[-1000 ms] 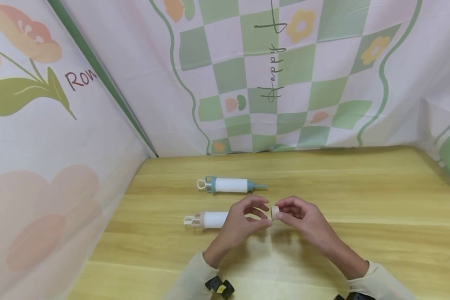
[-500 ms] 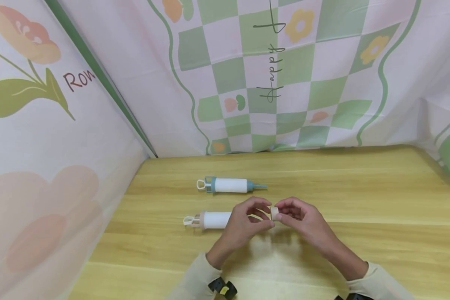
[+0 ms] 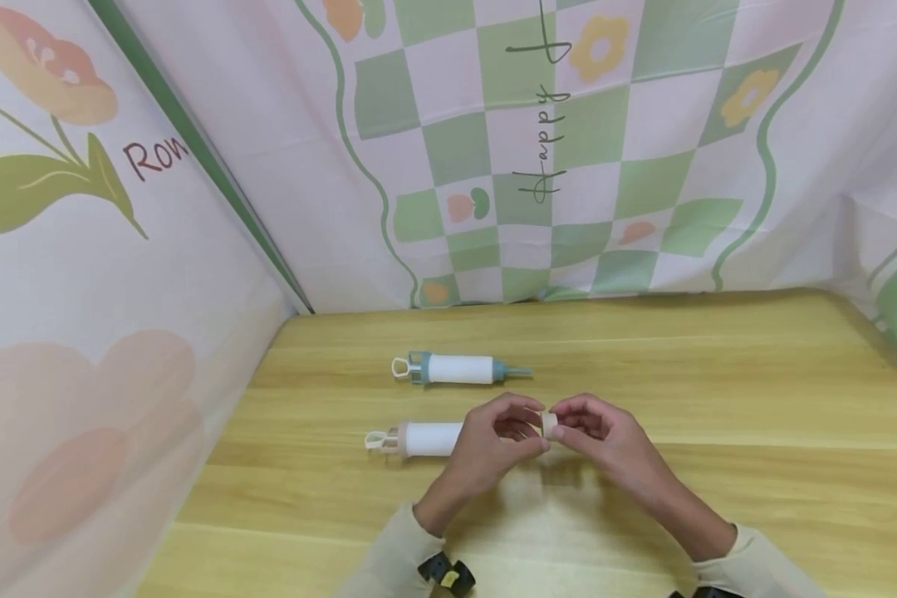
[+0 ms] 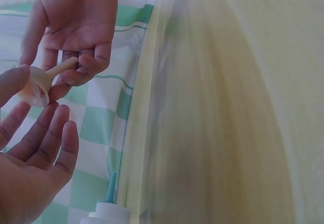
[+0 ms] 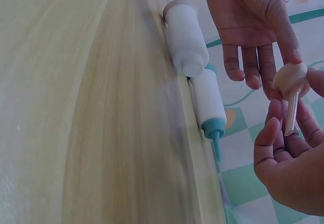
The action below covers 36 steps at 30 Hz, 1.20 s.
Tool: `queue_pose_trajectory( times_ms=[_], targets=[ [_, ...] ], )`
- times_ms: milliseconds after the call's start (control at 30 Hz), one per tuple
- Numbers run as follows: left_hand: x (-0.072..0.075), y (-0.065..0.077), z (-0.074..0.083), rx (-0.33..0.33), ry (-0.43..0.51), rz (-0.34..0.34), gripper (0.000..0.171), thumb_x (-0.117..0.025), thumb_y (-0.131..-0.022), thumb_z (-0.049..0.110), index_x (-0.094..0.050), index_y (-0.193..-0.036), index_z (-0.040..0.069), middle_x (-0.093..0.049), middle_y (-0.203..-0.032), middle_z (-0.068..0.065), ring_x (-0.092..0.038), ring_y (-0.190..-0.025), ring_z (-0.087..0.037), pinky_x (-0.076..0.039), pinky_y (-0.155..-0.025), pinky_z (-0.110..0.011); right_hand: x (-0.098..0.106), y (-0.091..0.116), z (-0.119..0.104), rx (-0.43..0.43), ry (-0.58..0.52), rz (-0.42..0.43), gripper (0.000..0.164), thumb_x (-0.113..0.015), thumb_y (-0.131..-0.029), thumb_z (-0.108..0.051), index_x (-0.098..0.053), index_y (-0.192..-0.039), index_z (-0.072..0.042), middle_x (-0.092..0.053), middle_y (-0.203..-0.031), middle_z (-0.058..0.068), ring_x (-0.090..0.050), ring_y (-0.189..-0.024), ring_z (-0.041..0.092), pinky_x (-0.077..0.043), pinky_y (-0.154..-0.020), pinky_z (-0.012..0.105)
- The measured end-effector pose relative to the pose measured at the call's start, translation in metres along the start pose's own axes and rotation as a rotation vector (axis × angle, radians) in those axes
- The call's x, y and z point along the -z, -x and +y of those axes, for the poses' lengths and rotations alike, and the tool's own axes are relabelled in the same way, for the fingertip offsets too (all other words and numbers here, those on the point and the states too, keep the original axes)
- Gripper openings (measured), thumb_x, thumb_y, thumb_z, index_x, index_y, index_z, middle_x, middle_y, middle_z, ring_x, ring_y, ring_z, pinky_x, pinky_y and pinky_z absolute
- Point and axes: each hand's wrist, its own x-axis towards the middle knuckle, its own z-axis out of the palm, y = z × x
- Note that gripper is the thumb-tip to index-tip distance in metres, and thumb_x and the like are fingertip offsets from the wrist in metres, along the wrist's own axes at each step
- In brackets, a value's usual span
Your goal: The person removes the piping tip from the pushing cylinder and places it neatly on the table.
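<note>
Between both hands is a beige nozzle cap (image 3: 549, 425) with a thin tube, shown closer in the wrist views (image 5: 290, 78). My right hand (image 3: 613, 436) pinches it between thumb and fingers, the tube pointing toward that palm. The thumb and index fingertip of my left hand (image 3: 482, 440) meet the cap's wide rim from the other side; its other fingers curve loosely. Behind the left hand lies a white syringe-like tube (image 3: 429, 438) with a beige collar and pale loop handle. Its right end is hidden in the head view; the right wrist view shows a bare white neck there.
A similar white tube (image 3: 460, 369) with teal ends, a teal nozzle and a loop handle lies farther back on the wooden table (image 3: 718, 374). A checked curtain (image 3: 523, 149) hangs behind the table, and a flowered one (image 3: 194, 282) on the left.
My left hand has shifted slightly right, bringing its thumb and index fingertip in to the cap's rim. The right hand and the lying tubes look nearly unmoved.
</note>
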Motion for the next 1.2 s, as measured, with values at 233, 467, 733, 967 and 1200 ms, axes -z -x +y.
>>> queue_pose_trajectory(
  times_ms=[233,467,733,967,1200],
  targets=[
    [0.003,0.0,0.0,-0.021,-0.004,-0.004,0.033,-0.078,-0.085,0.006,-0.067,-0.117,0.004,-0.07,-0.1,-0.007,-0.066,-0.083,-0.01,-0.056,-0.08,-0.03,0.001,0.0,0.0,0.006,-0.017,-0.007,0.031,-0.069,-0.096,-0.016,-0.061,-0.119,0.002,-0.066,-0.108,0.015,-0.065,-0.096,0.023,-0.055,-0.082,0.029],
    [0.006,0.0,0.002,-0.038,-0.011,0.012,0.034,-0.078,-0.085,0.004,-0.067,-0.117,0.0,-0.07,-0.1,-0.006,-0.066,-0.083,-0.01,-0.056,-0.08,-0.031,0.003,0.001,0.002,0.016,-0.045,-0.005,0.031,-0.068,-0.096,-0.013,-0.06,-0.119,0.005,-0.064,-0.108,0.018,-0.065,-0.097,0.027,-0.055,-0.083,0.029],
    [0.009,-0.001,0.005,-0.036,0.001,0.019,0.035,-0.078,-0.086,0.005,-0.066,-0.118,-0.001,-0.07,-0.1,-0.005,-0.066,-0.084,-0.01,-0.056,-0.081,-0.032,0.006,0.003,0.005,0.032,-0.034,0.004,0.031,-0.066,-0.097,-0.01,-0.057,-0.119,0.01,-0.064,-0.108,0.021,-0.066,-0.096,0.027,-0.056,-0.082,0.028],
    [0.012,-0.002,0.006,-0.038,0.005,0.03,0.035,-0.078,-0.086,0.005,-0.066,-0.118,0.001,-0.07,-0.101,-0.005,-0.066,-0.085,-0.011,-0.056,-0.082,-0.032,0.009,0.004,0.008,0.036,-0.038,0.011,0.032,-0.066,-0.097,-0.009,-0.057,-0.121,0.01,-0.065,-0.107,0.019,-0.067,-0.095,0.026,-0.056,-0.082,0.03],
    [0.014,-0.001,0.004,-0.04,0.007,0.024,0.035,-0.078,-0.086,0.005,-0.066,-0.119,0.002,-0.069,-0.102,-0.005,-0.066,-0.085,-0.011,-0.056,-0.081,-0.032,0.009,0.004,0.009,0.021,-0.003,0.06,0.031,-0.069,-0.095,-0.009,-0.059,-0.117,0.009,-0.068,-0.103,0.016,-0.068,-0.092,0.024,-0.057,-0.079,0.03]
  ],
)
